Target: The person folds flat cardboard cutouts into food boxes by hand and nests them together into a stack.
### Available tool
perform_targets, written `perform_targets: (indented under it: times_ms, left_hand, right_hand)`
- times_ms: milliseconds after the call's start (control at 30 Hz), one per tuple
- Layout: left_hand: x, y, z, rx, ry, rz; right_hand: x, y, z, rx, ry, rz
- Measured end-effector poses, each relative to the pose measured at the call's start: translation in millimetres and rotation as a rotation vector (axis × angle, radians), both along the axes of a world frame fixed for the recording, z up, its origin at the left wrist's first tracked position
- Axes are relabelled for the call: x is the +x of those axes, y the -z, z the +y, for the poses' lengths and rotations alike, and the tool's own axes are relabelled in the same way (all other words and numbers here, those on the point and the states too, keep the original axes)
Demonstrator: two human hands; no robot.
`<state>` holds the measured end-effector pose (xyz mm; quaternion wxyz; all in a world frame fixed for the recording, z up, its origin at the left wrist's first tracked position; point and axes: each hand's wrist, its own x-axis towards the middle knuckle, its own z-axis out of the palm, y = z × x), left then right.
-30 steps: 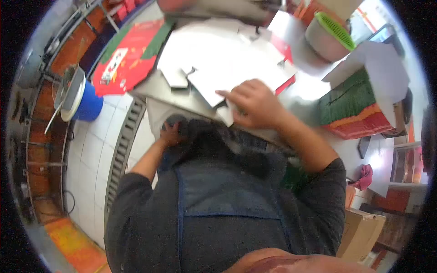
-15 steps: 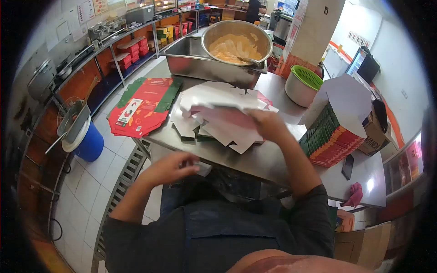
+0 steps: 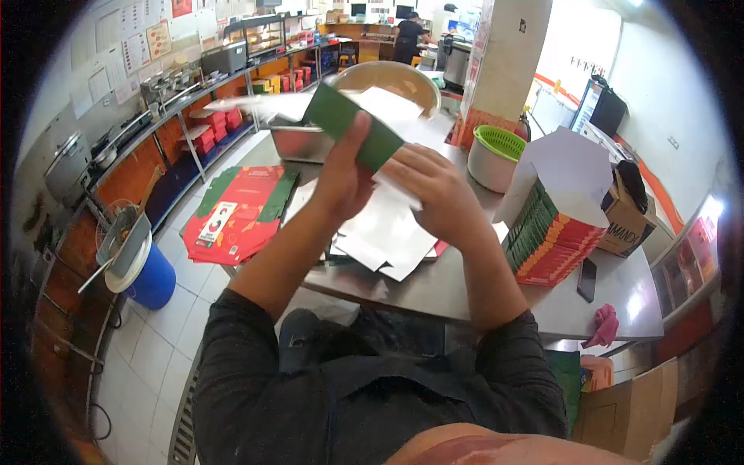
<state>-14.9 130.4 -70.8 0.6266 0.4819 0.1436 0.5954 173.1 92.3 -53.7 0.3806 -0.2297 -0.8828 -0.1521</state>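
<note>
Raised over the steel table (image 3: 434, 299), a cardboard sheet (image 3: 355, 128) shows a green panel and blurred white flaps. My left hand (image 3: 346, 174) grips its lower left part, the thumb lying on the green panel. At the panel's right end, my right hand (image 3: 430, 186) has its fingers pressed on the sheet. Beneath both hands lie white cut-out sheets (image 3: 391, 232). To their left is a pile of red and green printed sheets (image 3: 244, 213). Many folded green and red cartons (image 3: 552, 240) stand in a row at the right, with white card behind.
A large metal bowl (image 3: 387, 77) sits at the table's back, beside a white tub with a green basket (image 3: 498, 147). On the right lie a phone (image 3: 587, 280) and a pink cloth (image 3: 602, 325). A blue bucket (image 3: 151, 279) stands at left. A person (image 3: 408, 39) is far off.
The sheet has been lifted off the pile and turned, showing its green side. My left hand has come up from the table's front edge and taken hold of it. The view has shifted.
</note>
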Motion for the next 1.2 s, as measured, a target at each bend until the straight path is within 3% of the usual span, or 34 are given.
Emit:
perform_targets:
  times_ms: [133,233,267,333,433,467,533,567,700,767,800,867,933,1033,1067,1200]
  left_hand:
    - [30.1,-13.5,27.3,0.004,-0.211,-0.122]
    - [32.3,-36.7,36.8,0.06,-0.468,0.015]
    - [28.1,-48.3,28.4,0.047,-0.466,0.085]
    - [23.4,-66.4,17.2,0.031,-0.411,0.156]
    - [24.6,-49.4,42.9,0.186,-0.229,0.256]
    - [30.8,-42.2,45.2,0.256,-0.138,0.296]
    - [34.8,-36.8,52.4,0.394,-0.026,0.434]
    - [35.3,-35.6,57.3,0.469,-0.004,0.528]
    - [47.0,-24.3,70.0,0.344,0.064,0.52]
    - [46.9,-20.8,74.7,0.319,0.048,0.503]
    - [45.4,-20.4,77.2,0.317,0.048,0.477]
    - [40.4,-20.6,78.8,0.318,0.045,0.437]
    - [31.9,-22.8,77.7,0.322,0.039,0.407]
    - [24.6,-19.6,85.5,0.426,0.06,0.42]
    - [24.6,-20.6,83.6,0.454,0.056,0.431]
    - [25.6,-33.7,69.1,0.528,0.043,0.386]
  right_hand:
    - [13.9,-1.7,10.4,0.021,0.056,-0.05]
    - [45.2,-18.2,9.1,0.232,0.124,0.02]
    - [49.9,-17.6,5.4,0.325,0.298,0.197]
    - [62.0,-12.9,26.1,0.428,0.212,0.78]
    - [69.8,-15.4,21.6,-0.191,-0.339,1.158]
    - [99.0,12.2,41.6,-0.141,-0.14,0.998]
    - [121.8,33.4,56.7,-0.164,-0.143,0.827]
    - [128.1,40.0,59.7,-0.238,-0.339,0.817]
    - [118.9,31.5,48.0,-0.523,-1.127,0.739]
    - [107.6,16.4,37.3,-0.52,-1.057,0.743]
    - [95.0,1.0,28.0,-0.44,-0.793,0.764]
    - [88.4,-12.2,24.3,-0.445,-0.536,0.818]
    - [92.1,-20.5,28.1,-0.623,-0.541,0.91]
    - [87.0,-28.7,13.0,-0.649,-0.116,0.86]
    - [79.0,-32.0,9.2,-0.692,-0.137,0.968]
    - [82.2,-30.5,12.2,-0.598,-0.031,0.985]
